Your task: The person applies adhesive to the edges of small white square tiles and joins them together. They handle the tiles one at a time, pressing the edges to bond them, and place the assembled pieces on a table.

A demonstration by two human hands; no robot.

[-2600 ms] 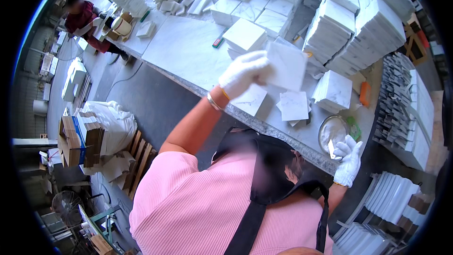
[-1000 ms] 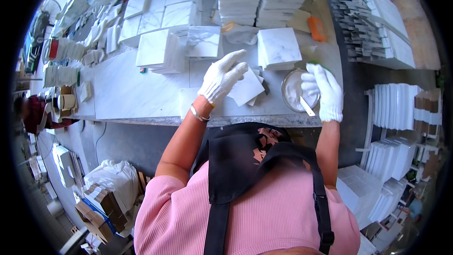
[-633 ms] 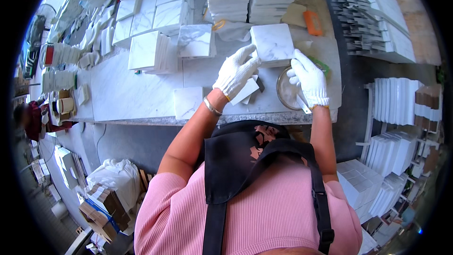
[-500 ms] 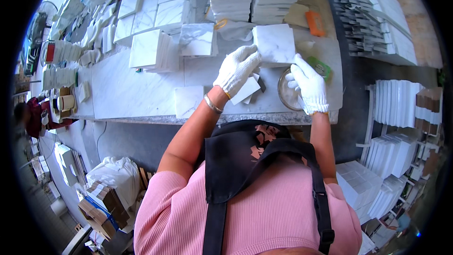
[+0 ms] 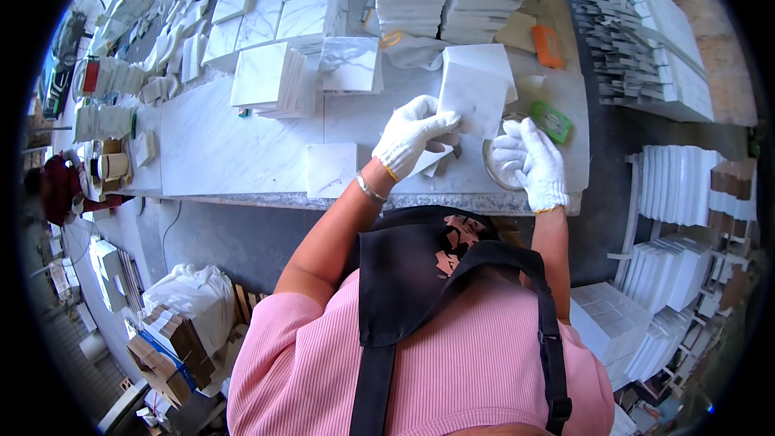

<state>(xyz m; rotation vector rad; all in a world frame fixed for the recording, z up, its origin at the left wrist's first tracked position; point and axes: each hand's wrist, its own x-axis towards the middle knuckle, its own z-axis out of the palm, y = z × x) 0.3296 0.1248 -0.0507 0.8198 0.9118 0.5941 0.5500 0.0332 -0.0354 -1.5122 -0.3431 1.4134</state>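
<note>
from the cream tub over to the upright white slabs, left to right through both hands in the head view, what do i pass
cream tub → lone flat tile → left hand → tile in its grip → right hand → upright white slabs

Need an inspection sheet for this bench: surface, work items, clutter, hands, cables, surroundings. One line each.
Surface: pale veined tabletop, rough front edge.
Work items: white tile raised at a tilt, overlapping a tile stack in view; round bowl partly hidden.
Clutter: green object, orange block, single flat tile near the front edge.
Hands: both white-gloved; left hand grips the raised tile's left edge; right hand over the bowl, grip unclear.
Cables: thin dark cable on the floor, left.
Surroundings: person in dark red far left; cardboard lower left.
</note>
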